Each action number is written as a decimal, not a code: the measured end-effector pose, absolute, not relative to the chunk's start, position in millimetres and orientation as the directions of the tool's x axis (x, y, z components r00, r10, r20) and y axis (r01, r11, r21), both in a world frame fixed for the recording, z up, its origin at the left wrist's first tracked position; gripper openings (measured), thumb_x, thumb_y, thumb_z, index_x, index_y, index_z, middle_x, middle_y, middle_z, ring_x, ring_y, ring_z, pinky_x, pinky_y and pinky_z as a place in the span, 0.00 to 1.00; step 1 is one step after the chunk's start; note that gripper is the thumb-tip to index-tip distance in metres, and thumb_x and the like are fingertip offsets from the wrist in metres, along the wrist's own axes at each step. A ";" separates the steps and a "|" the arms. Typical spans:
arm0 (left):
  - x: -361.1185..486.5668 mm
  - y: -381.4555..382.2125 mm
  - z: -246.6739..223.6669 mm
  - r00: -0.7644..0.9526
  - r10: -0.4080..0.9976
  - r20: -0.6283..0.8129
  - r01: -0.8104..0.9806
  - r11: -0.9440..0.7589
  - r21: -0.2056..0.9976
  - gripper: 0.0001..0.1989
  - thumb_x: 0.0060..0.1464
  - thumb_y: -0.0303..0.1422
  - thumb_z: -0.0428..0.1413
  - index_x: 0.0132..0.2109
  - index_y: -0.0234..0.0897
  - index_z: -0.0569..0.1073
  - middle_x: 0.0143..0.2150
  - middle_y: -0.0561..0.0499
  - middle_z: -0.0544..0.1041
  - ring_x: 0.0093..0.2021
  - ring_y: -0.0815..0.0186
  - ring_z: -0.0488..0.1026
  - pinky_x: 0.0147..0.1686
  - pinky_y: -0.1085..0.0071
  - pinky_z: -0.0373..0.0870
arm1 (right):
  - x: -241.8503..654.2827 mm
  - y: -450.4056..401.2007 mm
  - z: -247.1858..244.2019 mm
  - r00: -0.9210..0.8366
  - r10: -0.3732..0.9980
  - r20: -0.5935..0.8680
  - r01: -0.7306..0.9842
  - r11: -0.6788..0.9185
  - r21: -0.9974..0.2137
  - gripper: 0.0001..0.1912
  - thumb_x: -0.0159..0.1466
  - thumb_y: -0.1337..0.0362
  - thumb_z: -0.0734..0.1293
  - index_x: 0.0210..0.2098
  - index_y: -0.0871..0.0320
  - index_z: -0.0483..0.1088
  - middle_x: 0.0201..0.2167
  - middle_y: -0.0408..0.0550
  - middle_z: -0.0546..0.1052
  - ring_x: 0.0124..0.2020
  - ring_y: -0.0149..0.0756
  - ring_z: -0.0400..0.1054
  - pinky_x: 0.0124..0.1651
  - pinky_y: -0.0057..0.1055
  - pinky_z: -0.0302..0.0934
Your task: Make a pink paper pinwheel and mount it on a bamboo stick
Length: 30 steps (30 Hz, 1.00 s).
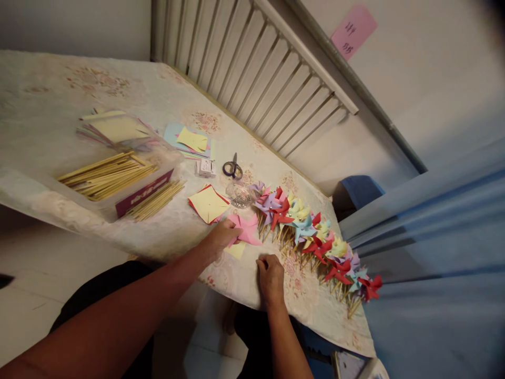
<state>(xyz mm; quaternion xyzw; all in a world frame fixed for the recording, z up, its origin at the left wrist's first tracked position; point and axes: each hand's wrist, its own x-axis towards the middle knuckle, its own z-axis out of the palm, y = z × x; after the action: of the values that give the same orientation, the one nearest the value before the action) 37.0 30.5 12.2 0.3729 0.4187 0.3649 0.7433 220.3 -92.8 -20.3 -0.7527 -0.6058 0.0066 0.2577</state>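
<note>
Between the fingers of my left hand (221, 238) is a pink paper pinwheel (246, 229) with its blades folded in; no stick shows on it. A small yellow paper square (235, 249) lies beneath it on the table. To its right, near the table's front edge, my right hand (271, 278) is closed with fingertips pressed together; whatever it may hold is too small or hidden to make out. Cut yellow and red paper squares (209, 203) lie just left of the pinwheel. Behind it stands a clear dish of small pins (240, 195).
Finished pinwheels on sticks (303, 223) lie in a long row at right. A plastic box of wooden sticks (144, 195), scissors (233, 167), a small box (205, 168) and stacked coloured paper (189, 141) sit on the flowered tablecloth (150, 100). A radiator (252, 68) borders the back.
</note>
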 end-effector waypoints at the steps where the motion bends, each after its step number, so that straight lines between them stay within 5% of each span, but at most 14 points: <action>1: 37.0 30.6 12.5 0.386 0.853 -0.353 -0.230 0.459 0.858 0.09 0.39 0.28 0.59 0.23 0.36 0.64 0.18 0.57 0.66 0.21 0.73 0.64 0.24 0.76 0.60 | 220.6 -92.8 -20.7 0.260 0.917 0.302 0.911 -0.130 -0.390 0.06 0.61 0.70 0.64 0.31 0.57 0.74 0.31 0.49 0.76 0.35 0.41 0.70 0.41 0.35 0.62; 8: 37.3 30.7 12.9 0.393 0.850 -0.351 -0.247 0.466 0.850 0.06 0.41 0.27 0.57 0.24 0.35 0.66 0.20 0.57 0.67 0.21 0.73 0.64 0.25 0.75 0.60 | 222.2 -92.5 -22.2 0.238 0.931 0.278 0.939 -0.147 -0.311 0.12 0.63 0.72 0.60 0.32 0.57 0.75 0.31 0.51 0.76 0.35 0.41 0.70 0.41 0.34 0.62; 24: 41.1 28.6 9.2 0.427 0.862 -0.273 -0.196 0.383 0.903 0.06 0.41 0.30 0.56 0.23 0.36 0.64 0.19 0.57 0.65 0.21 0.74 0.60 0.22 0.75 0.50 | 226.4 -93.3 -13.6 0.247 0.947 0.206 0.943 -0.187 -0.275 0.08 0.61 0.71 0.63 0.31 0.58 0.73 0.30 0.49 0.76 0.34 0.40 0.70 0.39 0.32 0.59; 30: 38.2 29.7 12.5 0.439 0.854 -0.279 -0.196 0.394 0.898 0.05 0.41 0.31 0.55 0.24 0.35 0.66 0.20 0.55 0.67 0.21 0.74 0.62 0.21 0.75 0.50 | 223.3 -94.4 -13.7 0.251 0.948 0.195 0.960 -0.218 -0.175 0.10 0.63 0.73 0.62 0.31 0.60 0.74 0.30 0.50 0.76 0.34 0.37 0.69 0.39 0.29 0.57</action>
<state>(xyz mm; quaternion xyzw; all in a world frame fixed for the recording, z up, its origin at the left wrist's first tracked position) 38.2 29.7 12.5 0.4199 0.3920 0.3560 0.7371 223.3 -94.4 -13.7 -0.7801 -0.6115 -0.0229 0.1304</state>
